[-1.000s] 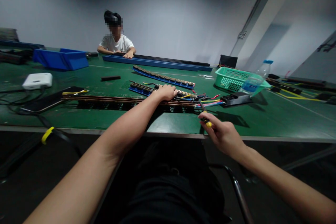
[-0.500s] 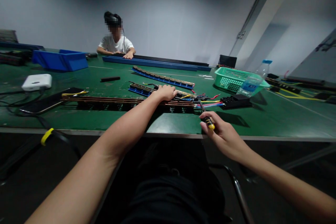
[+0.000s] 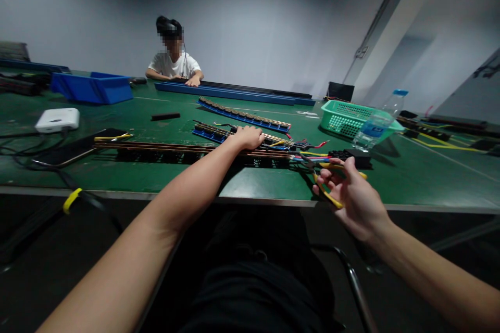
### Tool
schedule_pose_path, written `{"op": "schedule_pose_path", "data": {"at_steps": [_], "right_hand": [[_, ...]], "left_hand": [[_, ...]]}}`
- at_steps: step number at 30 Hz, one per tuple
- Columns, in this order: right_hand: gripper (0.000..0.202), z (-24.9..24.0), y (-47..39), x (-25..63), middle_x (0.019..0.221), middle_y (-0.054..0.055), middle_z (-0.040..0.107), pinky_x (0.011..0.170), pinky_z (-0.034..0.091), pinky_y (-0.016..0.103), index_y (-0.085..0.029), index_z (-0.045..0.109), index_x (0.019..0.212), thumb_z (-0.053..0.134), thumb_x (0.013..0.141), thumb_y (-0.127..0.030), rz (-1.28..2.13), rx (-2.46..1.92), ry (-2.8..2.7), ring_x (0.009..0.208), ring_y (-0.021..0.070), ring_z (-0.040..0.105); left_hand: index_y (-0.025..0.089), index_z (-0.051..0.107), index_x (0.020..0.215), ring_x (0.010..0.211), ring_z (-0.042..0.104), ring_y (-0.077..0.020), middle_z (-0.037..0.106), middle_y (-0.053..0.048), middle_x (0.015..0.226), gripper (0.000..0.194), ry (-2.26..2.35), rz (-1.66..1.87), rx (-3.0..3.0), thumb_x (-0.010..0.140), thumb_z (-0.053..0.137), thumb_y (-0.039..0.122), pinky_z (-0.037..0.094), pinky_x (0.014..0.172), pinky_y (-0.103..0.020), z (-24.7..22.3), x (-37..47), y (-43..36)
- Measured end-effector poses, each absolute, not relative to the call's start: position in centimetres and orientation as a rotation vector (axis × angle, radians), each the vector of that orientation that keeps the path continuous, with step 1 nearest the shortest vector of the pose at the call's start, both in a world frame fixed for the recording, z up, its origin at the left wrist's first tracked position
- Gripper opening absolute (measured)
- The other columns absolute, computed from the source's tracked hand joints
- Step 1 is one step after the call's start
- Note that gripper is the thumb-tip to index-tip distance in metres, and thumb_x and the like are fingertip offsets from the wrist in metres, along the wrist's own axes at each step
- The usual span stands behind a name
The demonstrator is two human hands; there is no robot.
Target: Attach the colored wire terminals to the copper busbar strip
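Observation:
My left hand (image 3: 250,138) lies over a long black rail with copper bars (image 3: 175,148), fingers curled down over its far side. My right hand (image 3: 357,197) holds yellow-handled pliers (image 3: 330,197) near the table's front edge, handles spread apart. The dark jaws point left at the rail's right end, by the red, blue and yellow wires (image 3: 312,157). Whether the jaws touch a wire, I cannot tell. These wires lead to a black connector block (image 3: 353,157). Just behind my left hand lies a shorter blue strip with metal bars (image 3: 209,135).
Another blue strip (image 3: 242,114) lies farther back. A green basket (image 3: 339,118) and a water bottle (image 3: 371,130) stand at right. To the left are a blue bin (image 3: 94,88), a white box (image 3: 57,119) and cables. Across the table a person (image 3: 172,65) rests their hands by long blue rails (image 3: 234,93).
My right hand has shifted right and turned palm up, its grip loosened. The tool's handles, close together before, now show spread apart. My left hand stays in place.

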State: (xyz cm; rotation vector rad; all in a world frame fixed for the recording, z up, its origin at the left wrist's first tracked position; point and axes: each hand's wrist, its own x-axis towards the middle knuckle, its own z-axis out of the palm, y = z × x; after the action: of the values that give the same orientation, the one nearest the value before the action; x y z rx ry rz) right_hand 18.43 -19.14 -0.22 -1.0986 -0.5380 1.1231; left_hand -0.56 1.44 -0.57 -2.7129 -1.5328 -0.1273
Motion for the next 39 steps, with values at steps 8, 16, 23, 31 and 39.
{"op": "schedule_pose_path", "data": {"at_steps": [8, 16, 23, 31, 39], "right_hand": [[0.04, -1.8, -19.6, 18.0, 0.07, -0.003, 0.06, 0.053, 0.054, 0.019, -0.025, 0.063, 0.095, 0.072, 0.078, -0.059, 0.983, -1.1, -0.75, 0.059, 0.0105, 0.059], [0.037, -1.5, -21.7, 17.1, 0.082, 0.0, 0.067, 0.062, 0.053, 0.018, -0.027, 0.066, 0.107, 0.067, 0.085, -0.057, 0.818, -1.018, -1.197, 0.07, 0.0106, 0.062], [0.036, -0.4, -18.3, 17.1, 0.076, 0.0, 0.067, 0.062, 0.053, 0.022, -0.024, 0.066, 0.106, 0.067, 0.086, -0.054, 0.891, -0.877, -1.238, 0.066, 0.011, 0.061], [0.05, -1.1, -15.4, 17.0, 0.074, 0.0, 0.069, 0.06, 0.055, 0.024, -0.019, 0.065, 0.106, 0.077, 0.074, -0.056, 1.054, -0.934, -1.059, 0.066, 0.0126, 0.064], [0.046, -0.9, -13.7, 17.2, 0.067, -0.002, 0.063, 0.049, 0.043, 0.022, -0.017, 0.067, 0.102, 0.073, 0.077, -0.054, 1.005, -0.948, -1.186, 0.057, 0.0101, 0.056]], "left_hand": [[0.015, 0.061, 0.127, 0.122, 0.055, -0.0351, 0.06, -0.018, 0.135, 0.048, -1.549, -0.111, -2.69, 0.103, 0.026, 0.038, 0.04, 0.102, -0.053, -0.5, -0.5, 1.4], [0.016, 0.062, 0.124, 0.119, 0.057, -0.0348, 0.062, -0.018, 0.132, 0.046, -1.54, -0.123, -2.7, 0.103, 0.027, 0.037, 0.041, 0.1, -0.055, -0.5, -0.5, 1.6], [0.016, 0.061, 0.125, 0.119, 0.056, -0.0346, 0.062, -0.018, 0.131, 0.045, -1.543, -0.108, -2.697, 0.103, 0.028, 0.037, 0.041, 0.1, -0.053, -0.4, -0.6, 1.4], [0.015, 0.061, 0.125, 0.119, 0.057, -0.0349, 0.061, -0.018, 0.133, 0.046, -1.54, -0.134, -2.705, 0.103, 0.029, 0.037, 0.042, 0.1, -0.055, -0.3, -0.5, 1.1], [0.014, 0.061, 0.126, 0.122, 0.055, -0.0351, 0.06, -0.019, 0.135, 0.047, -1.539, -0.133, -2.701, 0.103, 0.027, 0.037, 0.04, 0.102, -0.055, -0.4, -0.5, 1.1]]}}
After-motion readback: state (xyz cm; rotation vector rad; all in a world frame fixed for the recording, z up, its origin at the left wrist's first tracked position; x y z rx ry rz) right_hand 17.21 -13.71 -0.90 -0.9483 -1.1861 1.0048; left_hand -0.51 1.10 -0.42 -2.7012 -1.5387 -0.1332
